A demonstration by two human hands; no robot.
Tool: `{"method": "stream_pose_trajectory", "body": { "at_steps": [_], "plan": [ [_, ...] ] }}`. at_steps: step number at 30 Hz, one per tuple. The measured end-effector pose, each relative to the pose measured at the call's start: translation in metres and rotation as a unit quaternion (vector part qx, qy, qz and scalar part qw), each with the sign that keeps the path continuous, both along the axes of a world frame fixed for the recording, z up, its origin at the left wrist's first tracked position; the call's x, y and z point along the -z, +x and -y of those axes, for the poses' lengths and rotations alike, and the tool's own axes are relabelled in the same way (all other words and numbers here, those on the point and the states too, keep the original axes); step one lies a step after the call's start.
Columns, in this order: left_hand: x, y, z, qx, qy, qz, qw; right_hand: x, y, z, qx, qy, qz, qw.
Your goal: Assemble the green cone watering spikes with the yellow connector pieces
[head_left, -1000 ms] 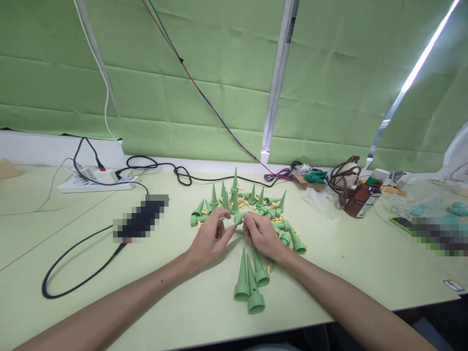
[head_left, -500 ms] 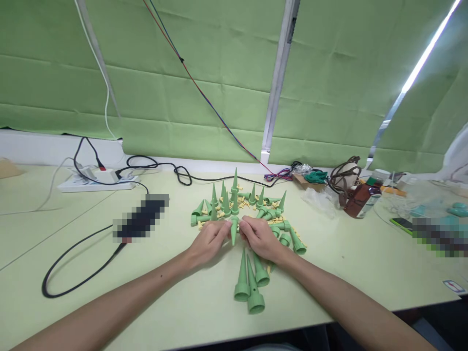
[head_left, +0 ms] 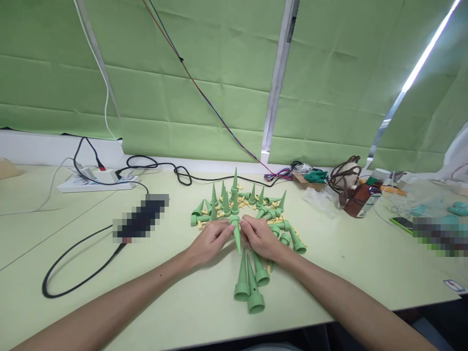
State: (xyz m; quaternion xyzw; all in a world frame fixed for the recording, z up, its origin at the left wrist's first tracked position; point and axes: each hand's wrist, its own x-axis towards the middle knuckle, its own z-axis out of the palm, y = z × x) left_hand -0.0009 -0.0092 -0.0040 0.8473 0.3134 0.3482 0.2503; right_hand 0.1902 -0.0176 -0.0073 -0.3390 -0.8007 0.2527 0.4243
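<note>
Both of my hands meet over the middle of the table and pinch one green cone spike (head_left: 236, 234), its wide end up near my fingertips and its tip pointing down toward me. My left hand (head_left: 209, 242) grips it from the left, my right hand (head_left: 259, 237) from the right. Behind the hands lies a pile of green cone spikes (head_left: 237, 202) mixed with small cream-coloured pieces (head_left: 278, 220). Three more green spikes (head_left: 250, 282) lie side by side in front of my hands.
A black cable (head_left: 76, 263) loops across the left of the table from a white power strip (head_left: 98, 181). At the right stand a brown bottle (head_left: 360, 201), a plastic bag (head_left: 318, 199) and assorted clutter. The table's front edge (head_left: 329, 319) runs close below my arms.
The spike in my fingers has turned from lying end-on between my hands to hanging with its tip down toward me. My hands have drawn a little closer together.
</note>
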Motion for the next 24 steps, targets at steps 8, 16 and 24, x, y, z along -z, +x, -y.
{"method": "stream_pose_trajectory", "body": {
  "at_steps": [8,16,24],
  "plan": [
    [-0.001,-0.0008,-0.0004,0.0,0.013,-0.006,1.0,0.0009,0.0009,-0.0001,-0.008,-0.017,-0.001,1.0],
    [0.0032,-0.0026,-0.0028,-0.027,0.025,-0.043,0.998,0.0006,0.0011,-0.0013,-0.002,-0.015,0.004,1.0],
    [0.0054,-0.003,-0.0028,-0.03,0.031,-0.042,0.998,-0.0019,0.0017,-0.0003,0.004,-0.013,0.013,1.0]
  ]
}}
